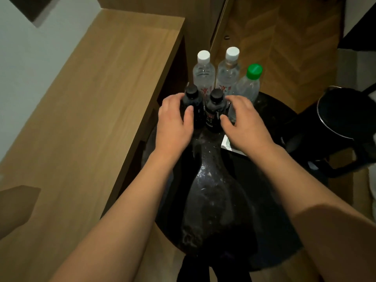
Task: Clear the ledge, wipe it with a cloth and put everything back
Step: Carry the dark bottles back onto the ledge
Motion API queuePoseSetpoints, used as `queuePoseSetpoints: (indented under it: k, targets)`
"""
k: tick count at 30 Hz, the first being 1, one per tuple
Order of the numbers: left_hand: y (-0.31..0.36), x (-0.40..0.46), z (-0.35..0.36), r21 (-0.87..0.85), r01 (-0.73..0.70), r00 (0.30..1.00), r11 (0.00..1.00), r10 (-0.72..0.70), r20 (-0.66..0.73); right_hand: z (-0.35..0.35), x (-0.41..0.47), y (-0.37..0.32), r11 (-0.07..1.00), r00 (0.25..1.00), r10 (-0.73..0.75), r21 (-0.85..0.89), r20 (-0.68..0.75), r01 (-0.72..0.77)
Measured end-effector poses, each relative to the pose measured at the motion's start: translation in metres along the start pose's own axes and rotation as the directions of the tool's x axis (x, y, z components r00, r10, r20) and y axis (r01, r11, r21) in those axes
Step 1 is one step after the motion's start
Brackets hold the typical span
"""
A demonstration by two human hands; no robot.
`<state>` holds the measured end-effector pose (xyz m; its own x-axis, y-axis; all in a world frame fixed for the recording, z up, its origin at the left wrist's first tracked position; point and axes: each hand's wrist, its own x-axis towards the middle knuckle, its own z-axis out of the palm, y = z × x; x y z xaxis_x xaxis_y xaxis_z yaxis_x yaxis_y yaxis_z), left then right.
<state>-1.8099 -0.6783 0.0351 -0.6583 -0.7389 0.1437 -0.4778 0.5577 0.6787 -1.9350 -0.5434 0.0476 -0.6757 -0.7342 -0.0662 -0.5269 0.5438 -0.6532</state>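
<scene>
Here, dark bottles (203, 110) between curled fingers (188, 115)

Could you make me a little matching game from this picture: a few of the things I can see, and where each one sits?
Things:
1. green-capped bottle
2. left hand
3. wooden ledge
4. black bucket

Places:
A. far right, beside the round black table
B. along the left, against the wall
C. rightmost of the clear bottles
D. around the left black bottle

Pairs: 1-C, 2-D, 3-B, 4-A
</scene>
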Motion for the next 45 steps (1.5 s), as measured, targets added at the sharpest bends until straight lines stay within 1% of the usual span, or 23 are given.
queuePoseSetpoints:
  k: [3, 5, 8, 10, 13, 16, 19, 22, 25, 28, 30, 33, 37, 40, 45]
  targets:
    - [-0.012, 0.029, 0.021, -0.052, -0.009, 1.0, 0.999, 0.009, -0.006, 0.014, 0.033, 0.007, 1.0, 1.0, 0.022, -0.001, 0.019, -0.022]
    - [-0.018, 0.045, 0.031, -0.074, -0.005, 1.0, 0.997, 0.005, -0.008, 0.022, 0.049, 0.01, 0.999, 1.0, 0.013, -0.036, 0.019, -0.012]
    - [-0.027, 0.061, 0.042, -0.094, 0.003, 0.999, 0.996, 0.0, 0.038, 0.029, 0.062, 0.012, 0.999, 1.0, 0.008, -0.049, 0.009, -0.007]
    - [-0.032, 0.064, 0.047, -0.112, -0.009, 0.997, 0.994, 0.017, 0.077, 0.032, 0.064, 0.013, 0.999, 1.0, 0.017, -0.046, -0.012, -0.017]
    - [-0.037, 0.058, 0.046, -0.139, -0.024, 0.995, 0.99, 0.036, 0.089, 0.034, 0.061, 0.013, 0.997, 0.999, 0.032, -0.072, -0.027, -0.034]
    - [-0.039, 0.043, 0.033, -0.153, 0.032, 0.995, 0.988, -0.018, 0.098, 0.03, 0.049, 0.006, 0.992, 0.997, 0.069, -0.104, -0.028, -0.072]
    - [-0.044, 0.02, 0.012, -0.153, 0.094, 0.995, 0.984, -0.087, 0.051, 0.022, 0.029, -0.01, 0.992, 0.994, 0.104, -0.063, -0.04, -0.106]
    - [-0.046, -0.006, -0.012, -0.118, 0.13, 0.991, 0.984, -0.134, -0.025, 0.013, 0.011, -0.032, 0.995, 0.996, 0.087, -0.036, -0.036, -0.089]
    - [-0.048, -0.034, -0.033, -0.07, 0.151, 0.986, 0.986, -0.156, -0.067, 0.012, -0.007, -0.053, 0.998, 0.998, 0.037, -0.057, 0.041, -0.035]
    - [-0.047, -0.063, -0.055, -0.058, 0.187, 0.971, 0.981, -0.194, -0.139, 0.018, -0.023, -0.069, 0.996, 0.991, -0.04, -0.075, 0.128, 0.049]
    - [-0.045, -0.084, -0.072, -0.067, 0.229, 0.949, 0.971, -0.238, -0.207, 0.023, -0.034, -0.079, 0.991, 0.973, -0.103, -0.066, 0.206, 0.119]
    - [-0.042, -0.119, -0.097, -0.068, 0.301, 0.896, 0.951, -0.306, -0.322, 0.032, -0.049, -0.097, 0.971, 0.922, -0.209, -0.041, 0.326, 0.235]
    - [-0.043, -0.171, -0.126, -0.059, 0.392, 0.816, 0.918, -0.376, -0.439, 0.047, -0.072, -0.127, 0.929, 0.841, -0.339, 0.007, 0.423, 0.371]
    - [-0.05, -0.213, -0.148, -0.068, 0.475, 0.746, 0.878, -0.442, -0.499, 0.062, -0.095, -0.154, 0.884, 0.765, -0.428, 0.05, 0.481, 0.464]
    - [-0.059, -0.288, -0.183, -0.123, 0.58, 0.598, 0.805, -0.523, -0.608, 0.095, -0.141, -0.2, 0.801, 0.615, -0.533, 0.113, 0.582, 0.588]
